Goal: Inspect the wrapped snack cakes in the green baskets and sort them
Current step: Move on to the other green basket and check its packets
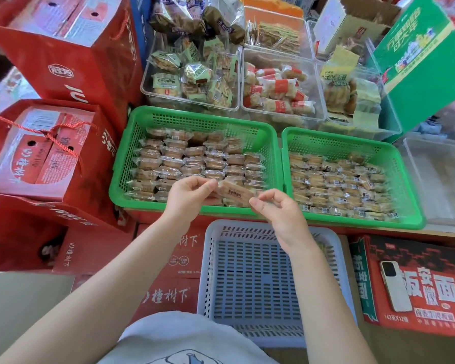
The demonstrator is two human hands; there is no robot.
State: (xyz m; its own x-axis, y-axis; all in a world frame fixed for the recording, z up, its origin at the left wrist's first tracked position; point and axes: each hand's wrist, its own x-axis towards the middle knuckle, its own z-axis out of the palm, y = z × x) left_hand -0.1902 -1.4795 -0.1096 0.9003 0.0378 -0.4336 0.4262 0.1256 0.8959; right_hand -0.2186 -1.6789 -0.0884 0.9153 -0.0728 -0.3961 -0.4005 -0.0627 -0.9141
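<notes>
In the head view, both hands hold one wrapped snack cake point(234, 193) just above the near edge of the left green basket point(195, 119): the left hand point(188, 197) pinches one end of the wrapper between thumb and curled fingers, and the right hand point(276, 210) pinches the other end the same way. The cake is stretched flat between them with its printed face up, probably so the seal and label can be checked; dark characters show on the wrapper but are too blurred to read. The left basket carries cakes laid in tidy rows, and the right green basket point(352, 143), touching it at the side, holds a similar layer, so I cannot tell which is the checked lot. A grey basket point(247, 279) sits just below the hands, close to the person's lap, and shows no cakes in it; it seems placed as a spot for rejects or sorted pieces. The red carton point(168, 290) beside it reads "楂树下", and the red box point(418, 298) on the right reads "板安微面", with a white phone point(394, 286) lying on it. Clear tubs point(189, 74) of other packaged snacks stand behind the green baskets, out of the working zone.
</notes>
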